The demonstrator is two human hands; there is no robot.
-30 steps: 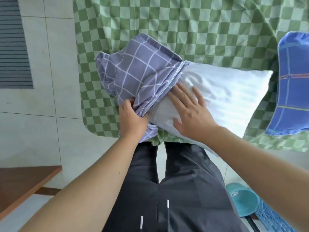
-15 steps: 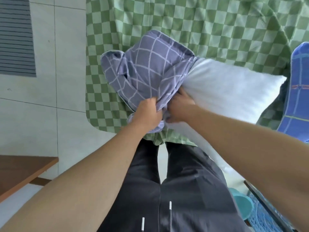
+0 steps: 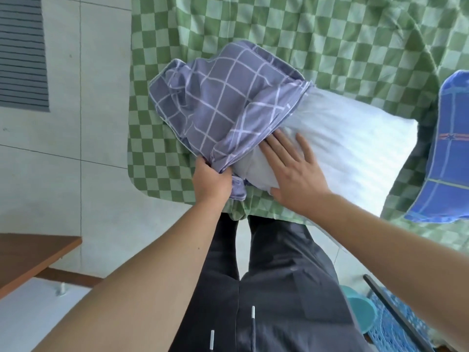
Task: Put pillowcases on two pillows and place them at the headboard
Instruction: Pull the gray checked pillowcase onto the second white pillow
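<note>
At far left a brown table (image 3: 28, 257) corner juts over the pale tiled floor (image 3: 83, 138), well apart from the bed (image 3: 279, 29), whose green checked sheet hangs over the near edge by the person's dark trousers (image 3: 266, 288). The left hand (image 3: 212, 182) grips a bunched fold of the purple grid pillowcase (image 3: 223, 102) at its lower open edge, fingers curled into the cloth, right at the bed's near edge. The pillowcase is gathered over the left end of the white pillow (image 3: 342, 153), which lies across the bed and slopes down to the right. Just beside the left hand, the right hand (image 3: 297, 174) lies flat on the bare pillow, fingers spread and straight, fingertips touching the pillowcase hem. Right of the pillow a strip of sheet shows, then a blue plaid pillow (image 3: 451, 153) at the frame's edge. Below right, a teal basin (image 3: 360, 311) and a blue basket (image 3: 396, 326) stand on the floor.
</note>
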